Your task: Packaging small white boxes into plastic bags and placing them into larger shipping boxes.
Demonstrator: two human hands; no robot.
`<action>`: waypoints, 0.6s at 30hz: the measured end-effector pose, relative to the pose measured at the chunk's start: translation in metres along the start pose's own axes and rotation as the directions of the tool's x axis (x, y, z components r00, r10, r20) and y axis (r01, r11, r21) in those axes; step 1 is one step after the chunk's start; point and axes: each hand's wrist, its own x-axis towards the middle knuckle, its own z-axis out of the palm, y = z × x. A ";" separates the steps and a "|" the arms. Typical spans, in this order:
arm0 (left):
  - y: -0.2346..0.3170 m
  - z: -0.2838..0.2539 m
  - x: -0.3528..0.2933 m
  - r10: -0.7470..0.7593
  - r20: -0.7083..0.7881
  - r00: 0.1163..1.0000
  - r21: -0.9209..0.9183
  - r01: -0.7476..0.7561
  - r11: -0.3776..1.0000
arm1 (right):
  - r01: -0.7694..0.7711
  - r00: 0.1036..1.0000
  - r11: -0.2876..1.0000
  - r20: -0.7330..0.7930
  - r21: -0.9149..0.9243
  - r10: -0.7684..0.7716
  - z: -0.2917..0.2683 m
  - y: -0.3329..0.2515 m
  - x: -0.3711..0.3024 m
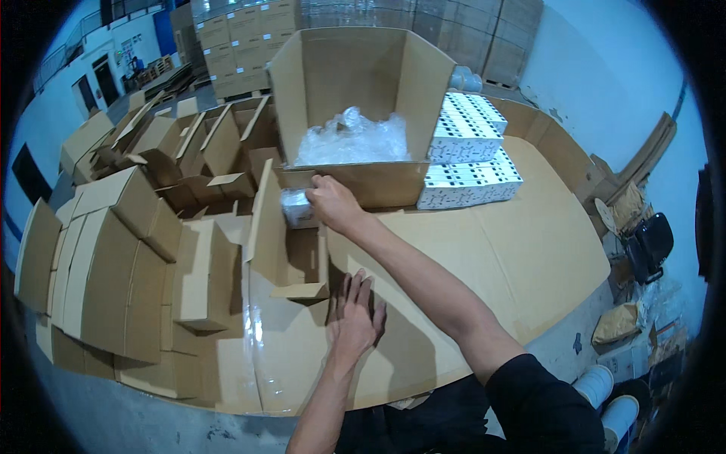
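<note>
My right hand (333, 203) reaches over the far end of a small open carton (305, 290), its fingers curled against a clear-wrapped silvery item (297, 210). That item sits at the carton's far end, partly hidden by the hand; the near end of the carton's inside shows bare cardboard. My left hand (355, 312) rests by the carton's near right corner, fingers stretched out and holding nothing. Just beyond the small carton stands a large open box (352, 64) with crumpled clear bubble wrap (353, 138) inside.
Folded and part-open cartons (106, 265) crowd the left side of the cardboard-covered table (469, 257). White patterned boxes (469, 181) are stacked right of the large box. Piled cartons (246, 45) stand behind. A black chair (649, 246) and white rolls (594, 386) are at the right.
</note>
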 end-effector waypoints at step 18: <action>0.005 0.003 0.036 0.067 0.032 0.997 0.064 -0.069 0.996 | -0.402 0.769 0.877 -0.422 0.263 0.480 -0.215 0.249 -0.157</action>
